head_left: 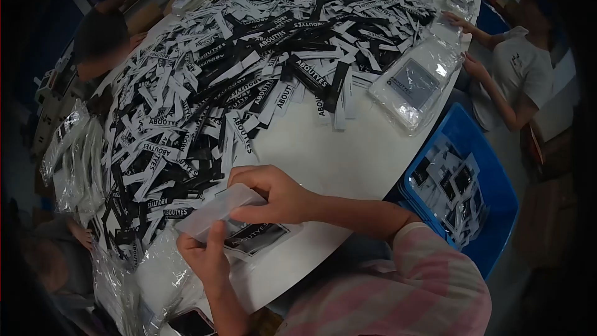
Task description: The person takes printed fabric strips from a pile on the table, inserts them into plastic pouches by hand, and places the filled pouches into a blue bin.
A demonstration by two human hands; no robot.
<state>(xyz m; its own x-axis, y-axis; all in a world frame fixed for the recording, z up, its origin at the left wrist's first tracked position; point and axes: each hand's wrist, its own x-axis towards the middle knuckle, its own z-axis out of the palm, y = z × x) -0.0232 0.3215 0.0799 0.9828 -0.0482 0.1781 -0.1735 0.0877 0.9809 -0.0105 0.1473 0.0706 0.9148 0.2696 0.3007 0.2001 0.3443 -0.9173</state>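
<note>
Both of my hands are at the near edge of the table, closed on one frosted plastic bag (217, 210). My right hand (273, 194) grips its upper end, the thumb lying across the front and the fingers behind. Lower down, my left hand (208, 252) pinches the near side between thumb and fingers. Below the frosted part a black panel with white "ABOUTYES" lettering (256, 236) shows; I cannot tell whether it belongs to the same bag. Just beyond my hands lies a large heap of black and white printed "ABOUTYES" strips (261, 56).
The white table (311, 149) curves around me. A clear bag with a grey printed panel (413, 84) lies near its right edge. Beside me stands a blue bin (497, 211) holding several small packets. Clear plastic bags (78, 162) are stacked at left. Other people sit around the table.
</note>
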